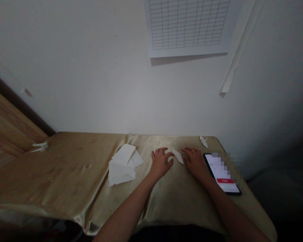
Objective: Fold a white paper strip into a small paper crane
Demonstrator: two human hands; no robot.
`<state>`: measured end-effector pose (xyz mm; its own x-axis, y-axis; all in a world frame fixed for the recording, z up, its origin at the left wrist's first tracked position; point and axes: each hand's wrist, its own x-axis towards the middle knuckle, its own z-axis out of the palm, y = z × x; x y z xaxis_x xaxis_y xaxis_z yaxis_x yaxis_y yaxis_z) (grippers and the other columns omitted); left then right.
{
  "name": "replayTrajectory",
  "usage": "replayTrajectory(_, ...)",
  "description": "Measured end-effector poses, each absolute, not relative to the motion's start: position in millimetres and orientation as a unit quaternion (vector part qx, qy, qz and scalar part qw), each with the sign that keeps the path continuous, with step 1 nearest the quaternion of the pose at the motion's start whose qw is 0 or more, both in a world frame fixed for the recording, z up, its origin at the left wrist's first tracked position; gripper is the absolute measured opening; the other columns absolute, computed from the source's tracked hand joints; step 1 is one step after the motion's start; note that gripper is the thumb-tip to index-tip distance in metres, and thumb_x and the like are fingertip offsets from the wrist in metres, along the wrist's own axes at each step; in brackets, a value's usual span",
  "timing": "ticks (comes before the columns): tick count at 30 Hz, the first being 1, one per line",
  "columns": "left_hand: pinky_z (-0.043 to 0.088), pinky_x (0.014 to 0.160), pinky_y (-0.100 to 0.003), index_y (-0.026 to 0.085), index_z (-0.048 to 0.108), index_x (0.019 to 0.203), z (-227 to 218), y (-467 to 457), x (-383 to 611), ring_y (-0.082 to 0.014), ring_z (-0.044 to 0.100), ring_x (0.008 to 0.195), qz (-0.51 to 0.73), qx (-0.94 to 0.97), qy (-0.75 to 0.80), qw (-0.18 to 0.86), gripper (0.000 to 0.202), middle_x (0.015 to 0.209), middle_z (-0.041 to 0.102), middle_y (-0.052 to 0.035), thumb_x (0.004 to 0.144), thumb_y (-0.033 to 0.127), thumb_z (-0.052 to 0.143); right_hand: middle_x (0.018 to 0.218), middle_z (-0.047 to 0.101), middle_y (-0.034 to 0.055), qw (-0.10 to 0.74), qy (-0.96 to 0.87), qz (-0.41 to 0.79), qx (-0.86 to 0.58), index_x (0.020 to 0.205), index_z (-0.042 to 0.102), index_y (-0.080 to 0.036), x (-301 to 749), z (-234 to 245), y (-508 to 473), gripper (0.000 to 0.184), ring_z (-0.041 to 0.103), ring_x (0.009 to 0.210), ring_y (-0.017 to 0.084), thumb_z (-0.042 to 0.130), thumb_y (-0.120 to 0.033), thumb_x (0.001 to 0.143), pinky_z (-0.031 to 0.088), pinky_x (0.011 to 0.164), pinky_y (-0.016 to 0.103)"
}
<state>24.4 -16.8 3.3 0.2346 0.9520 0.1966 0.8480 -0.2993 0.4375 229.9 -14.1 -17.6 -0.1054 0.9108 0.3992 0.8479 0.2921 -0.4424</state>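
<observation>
A small white piece of folded paper (pixel 178 156), shaped like a narrow diamond, lies on the gold tablecloth (pixel 176 198) between my two hands. Just left of it is my left hand (pixel 162 160), fingers apart and curved, with the index fingertip close to the paper. On the other side my right hand (pixel 194 160) rests with its fingers spread near the paper's right edge. Neither hand grips the paper. Whether a fingertip touches it I cannot tell.
Left of my hands lies a loose pile of white paper sheets (pixel 122 171). A phone (pixel 223 176) with a lit screen lies at the right. Small folded white papers sit at the back right (pixel 204 142) and far left (pixel 40 147). A wall (pixel 103 84) rises behind the table.
</observation>
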Motion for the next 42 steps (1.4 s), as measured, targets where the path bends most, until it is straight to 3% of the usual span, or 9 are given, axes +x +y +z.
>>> replayTrajectory(2, 0.018, 0.118, -0.065, 0.040, 0.072, 0.115, 3, -17, 25, -0.0290, 0.041, 0.137, 0.219, 0.777, 0.577, 0.121, 0.028, 0.142, 0.055, -0.0037, 0.088, 0.034, 0.069, 0.133, 0.066, 0.0075, 0.315, -0.760, 0.056, -0.566, 0.129, 0.067, -0.024, 229, -20, -13, 0.042, 0.048, 0.127, 0.027, 0.046, -0.016, 0.094, 0.037, 0.109, 0.045)
replayTrajectory(5, 0.017, 0.118, -0.066, 0.041, 0.072, 0.115, 2, -18, 27, -0.0289, 0.042, 0.136, 0.216, 0.782, 0.570, 0.127, 0.028, 0.138, 0.057, -0.0028, 0.089, 0.034, 0.068, 0.124, 0.072, 0.0055, 0.315, -0.769, 0.067, -0.552, 0.121, 0.072, -0.023, 229, -23, -12, 0.041, 0.049, 0.128, 0.027, 0.043, -0.013, 0.093, 0.035, 0.110, 0.046)
replayTrajectory(8, 0.015, 0.117, -0.068, 0.042, 0.071, 0.117, -1, -19, 28, -0.0291, 0.042, 0.136, 0.212, 0.789, 0.562, 0.127, 0.030, 0.138, 0.058, -0.0027, 0.088, 0.032, 0.069, 0.112, 0.076, 0.0063, 0.314, -0.770, 0.075, -0.550, 0.111, 0.076, -0.022, 229, -23, -12, 0.039, 0.052, 0.123, 0.027, 0.044, -0.010, 0.092, 0.036, 0.109, 0.044)
replayTrajectory(17, 0.019, 0.118, -0.064, 0.040, 0.074, 0.113, -2, -17, 29, -0.0279, 0.046, 0.132, 0.234, 0.782, 0.563, 0.129, 0.025, 0.136, 0.062, -0.0017, 0.089, 0.043, 0.071, 0.102, 0.074, 0.0081, 0.297, -0.770, 0.084, -0.558, 0.104, 0.079, -0.027, 229, -21, -13, 0.031, 0.054, 0.109, 0.027, 0.055, -0.013, 0.091, 0.040, 0.100, 0.042)
replayTrajectory(21, 0.018, 0.119, -0.064, 0.039, 0.073, 0.117, -3, -18, 31, -0.0296, 0.046, 0.134, 0.230, 0.789, 0.554, 0.131, 0.035, 0.140, 0.059, -0.0028, 0.084, 0.052, 0.074, 0.105, 0.073, 0.0078, 0.305, -0.761, 0.082, -0.567, 0.100, 0.080, -0.027, 228, -21, -15, 0.032, 0.054, 0.108, 0.027, 0.055, -0.009, 0.090, 0.041, 0.098, 0.040)
replayTrajectory(25, 0.018, 0.119, -0.064, 0.038, 0.069, 0.125, -3, -19, 33, -0.0298, 0.045, 0.135, 0.221, 0.788, 0.559, 0.136, 0.042, 0.142, 0.057, -0.0045, 0.084, 0.046, 0.076, 0.108, 0.072, 0.0074, 0.317, -0.760, 0.081, -0.561, 0.099, 0.080, -0.027, 228, -21, -15, 0.032, 0.054, 0.109, 0.026, 0.056, -0.008, 0.088, 0.040, 0.099, 0.041)
replayTrajectory(36, 0.016, 0.117, -0.069, 0.047, 0.070, 0.122, -11, -13, 31, -0.0287, 0.047, 0.132, 0.210, 0.801, 0.552, 0.101, 0.032, 0.138, 0.059, -0.0016, 0.092, 0.036, 0.068, 0.123, 0.066, 0.0091, 0.312, -0.755, 0.065, -0.573, 0.111, 0.076, -0.025, 228, -17, -15, 0.032, 0.051, 0.119, 0.027, 0.062, -0.012, 0.085, 0.040, 0.104, 0.043)
replayTrajectory(42, 0.018, 0.118, -0.068, 0.048, 0.069, 0.123, -11, -11, 29, -0.0274, 0.046, 0.132, 0.199, 0.801, 0.558, 0.087, 0.033, 0.139, 0.058, -0.0016, 0.096, 0.030, 0.062, 0.129, 0.067, 0.0063, 0.288, -0.771, 0.066, -0.565, 0.107, 0.078, -0.027, 228, -18, -16, 0.027, 0.049, 0.123, 0.028, 0.063, -0.016, 0.086, 0.037, 0.108, 0.048)
